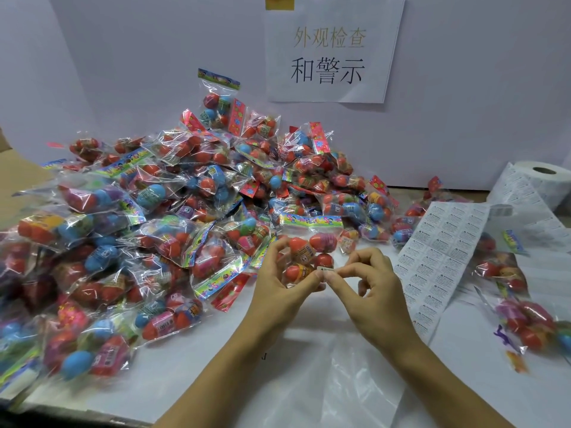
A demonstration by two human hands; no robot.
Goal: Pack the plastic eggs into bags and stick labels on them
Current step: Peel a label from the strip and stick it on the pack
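Holding clear bag (pixel 304 257), red eggs (pixel 323 241), white label (pixel 325 269)

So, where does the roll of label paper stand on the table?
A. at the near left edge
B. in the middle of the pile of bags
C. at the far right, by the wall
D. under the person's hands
C: the white roll of label paper stands at the far right beside the wall, its strip of labels running toward the hands.

I work at a factory packing station: my bench (pixel 309 350) holds heaped bagged toy eggs (pixel 173 211), warning-label sheets (pixel 438 257), and a Chinese inspection sign (pixel 332 50) is posted.
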